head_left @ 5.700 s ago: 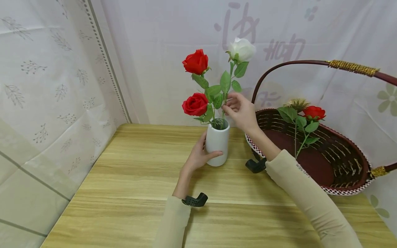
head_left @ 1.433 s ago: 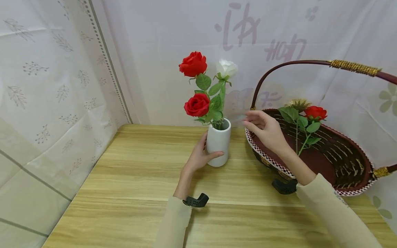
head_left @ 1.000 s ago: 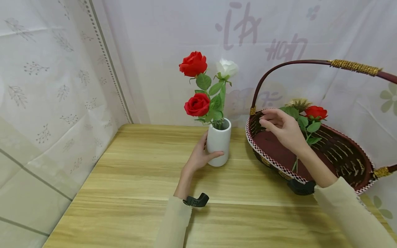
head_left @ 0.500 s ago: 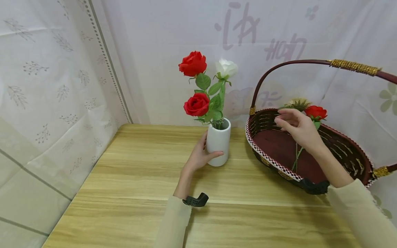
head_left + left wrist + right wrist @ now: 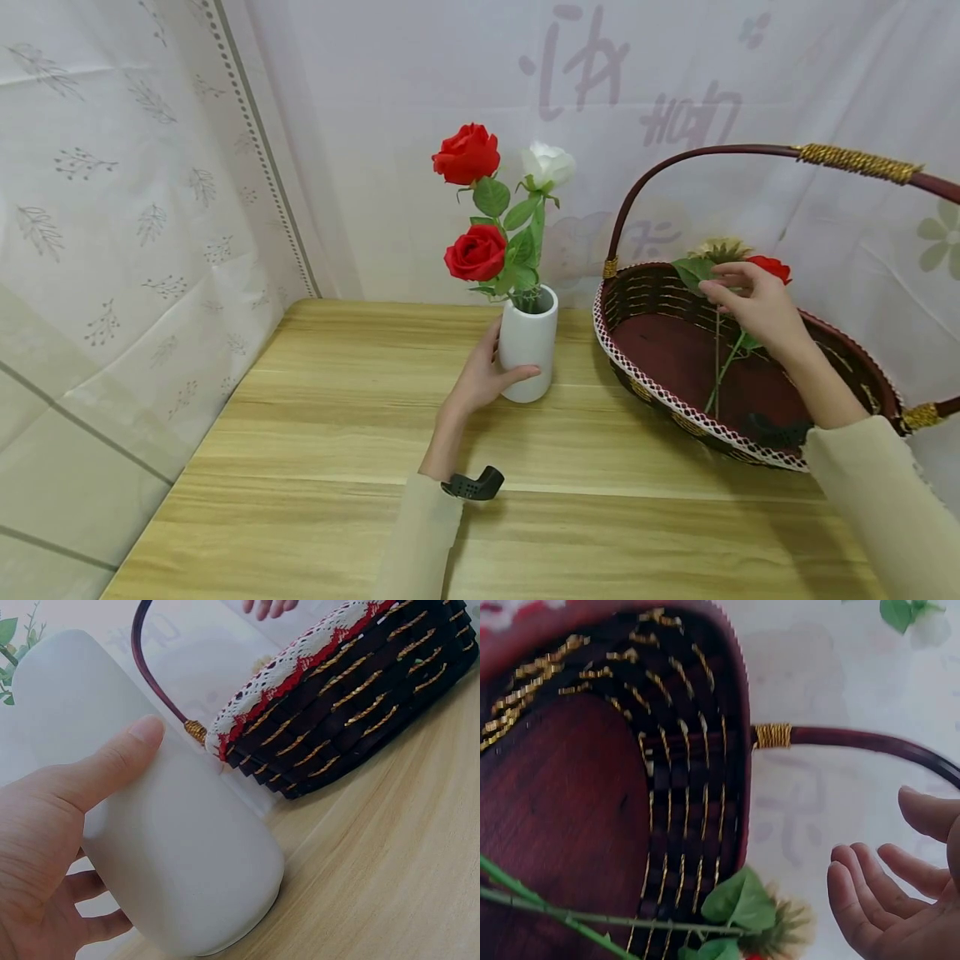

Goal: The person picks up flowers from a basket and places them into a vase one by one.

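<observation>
My left hand (image 5: 480,379) grips the white vase (image 5: 528,346), thumb across its front and fingers round the far side, as the left wrist view also shows. Two red roses (image 5: 476,252) and a white rose (image 5: 550,167) stand in the vase. Over the dark woven basket (image 5: 652,350) hovers my right hand (image 5: 761,304), its fingers loosely bent and holding nothing. Below and behind it in the basket lean a red rose (image 5: 771,268), partly hidden by the hand, and a beige flower (image 5: 720,250). In the right wrist view, a gap separates the fingers from the beige flower (image 5: 784,926).
A tall arched handle (image 5: 855,162) with gold wrapping rises over the basket. Both vase and basket stand on a wooden table (image 5: 337,417). Printed white cloth (image 5: 390,167) hangs behind the table and on the left.
The right hand released the white rose, which now sits lower in the vase, and moved right over the basket to the flowers there. The left hand has stayed on the vase.
</observation>
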### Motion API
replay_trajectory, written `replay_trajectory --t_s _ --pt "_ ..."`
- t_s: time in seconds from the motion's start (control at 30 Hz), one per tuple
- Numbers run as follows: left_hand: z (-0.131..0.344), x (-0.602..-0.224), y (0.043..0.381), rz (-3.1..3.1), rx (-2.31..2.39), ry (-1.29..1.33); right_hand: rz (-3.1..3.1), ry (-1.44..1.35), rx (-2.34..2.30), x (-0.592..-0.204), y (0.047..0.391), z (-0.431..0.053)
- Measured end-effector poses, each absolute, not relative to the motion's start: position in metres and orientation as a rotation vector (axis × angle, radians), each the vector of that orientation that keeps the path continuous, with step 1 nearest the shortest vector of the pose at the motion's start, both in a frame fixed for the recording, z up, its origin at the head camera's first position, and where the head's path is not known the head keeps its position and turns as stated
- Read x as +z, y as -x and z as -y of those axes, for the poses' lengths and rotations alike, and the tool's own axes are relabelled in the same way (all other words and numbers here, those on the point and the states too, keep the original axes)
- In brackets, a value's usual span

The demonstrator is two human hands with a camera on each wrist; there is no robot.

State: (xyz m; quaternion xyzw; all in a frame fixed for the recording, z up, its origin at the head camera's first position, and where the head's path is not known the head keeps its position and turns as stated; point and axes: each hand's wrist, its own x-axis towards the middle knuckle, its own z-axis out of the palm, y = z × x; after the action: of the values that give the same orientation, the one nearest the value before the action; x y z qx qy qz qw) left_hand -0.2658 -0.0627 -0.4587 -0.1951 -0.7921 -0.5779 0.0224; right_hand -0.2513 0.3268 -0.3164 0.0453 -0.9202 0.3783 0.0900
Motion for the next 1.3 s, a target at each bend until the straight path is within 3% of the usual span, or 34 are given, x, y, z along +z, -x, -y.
replay_trajectory --t_s 0.33,0.57,0.77,0.97,1.3 --pt "0.062 -0.459 0.267 2.429 -1.808 0.622 2.777 -0.068 1.167 -0.322 0.265 -0.346" --pt "0.064 -0.421 0.243 2.454 -1.835 0.64 2.778 0.034 1.161 -0.328 0.271 -0.356" --pt "0.064 -0.419 0.242 2.452 -1.834 0.64 2.823 0.096 1.139 -0.334 0.278 -0.363" --pt "0.063 -0.422 0.244 2.456 -1.829 0.636 2.865 0.119 1.143 -0.346 0.283 -0.371" --pt "0.061 -0.459 0.268 2.429 -1.805 0.615 2.924 0.173 1.217 -0.363 0.286 -0.381"
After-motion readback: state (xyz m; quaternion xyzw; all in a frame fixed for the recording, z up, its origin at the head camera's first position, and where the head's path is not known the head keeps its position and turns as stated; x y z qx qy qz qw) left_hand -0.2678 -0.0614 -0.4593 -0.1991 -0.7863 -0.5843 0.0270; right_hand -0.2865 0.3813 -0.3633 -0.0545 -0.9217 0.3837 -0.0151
